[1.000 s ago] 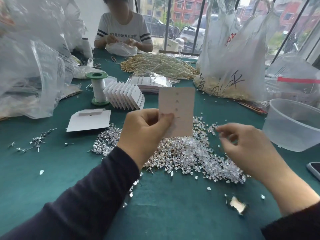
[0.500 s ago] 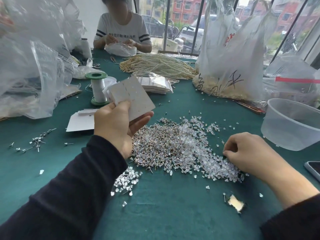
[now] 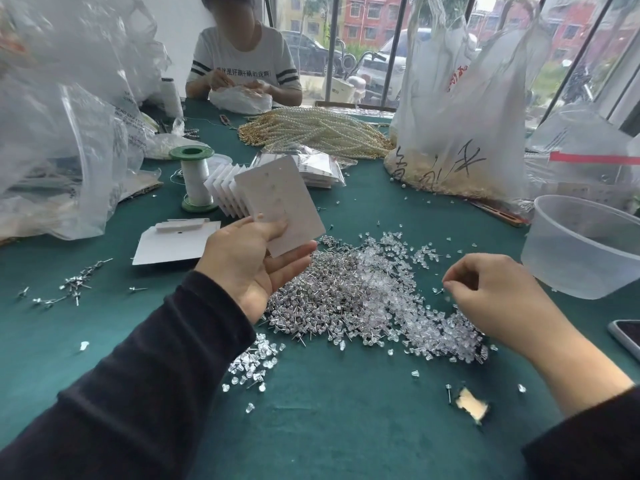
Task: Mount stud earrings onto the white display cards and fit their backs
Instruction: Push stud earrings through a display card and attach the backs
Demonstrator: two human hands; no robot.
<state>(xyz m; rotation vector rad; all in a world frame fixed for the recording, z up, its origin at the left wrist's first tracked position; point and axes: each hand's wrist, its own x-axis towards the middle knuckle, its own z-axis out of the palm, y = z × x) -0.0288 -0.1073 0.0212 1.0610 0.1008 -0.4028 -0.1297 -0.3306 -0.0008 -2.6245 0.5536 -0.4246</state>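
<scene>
1. My left hand (image 3: 249, 271) holds the white display card (image 3: 291, 188) up above the table. The thumb is pressed on its lower face and the fingers lie flat behind it.
2. The card looks light and fairly stiff, though thin enough to crease, so I judge the lower edge the best place to hold it, away from the faint column of holes.
3. My right hand (image 3: 495, 299) hovers over the right side of the heap with its fingers curled and the tips drawn together. I cannot tell whether anything is between them.
4. The stud earrings (image 3: 322, 292) lie in a tangled heap just below the card. They are tiny, hard and probably slippery, so I'd pinch one by its head and leave the post free.
5. The clear backs (image 3: 436, 323) are mixed into the heap's right side. They look soft and almost weightless, likely to flick away if squeezed.
6. The green cloth (image 3: 329, 431) should stop strays from rolling.
7. Around the work are a clear plastic bowl (image 3: 588, 209) at right, a thread spool (image 3: 194, 178) and fanned cards (image 3: 221, 192) behind, pearl strands (image 3: 318, 129) and plastic bags (image 3: 464, 116).
8. A second person (image 3: 246, 60) sits opposite by a window.
</scene>
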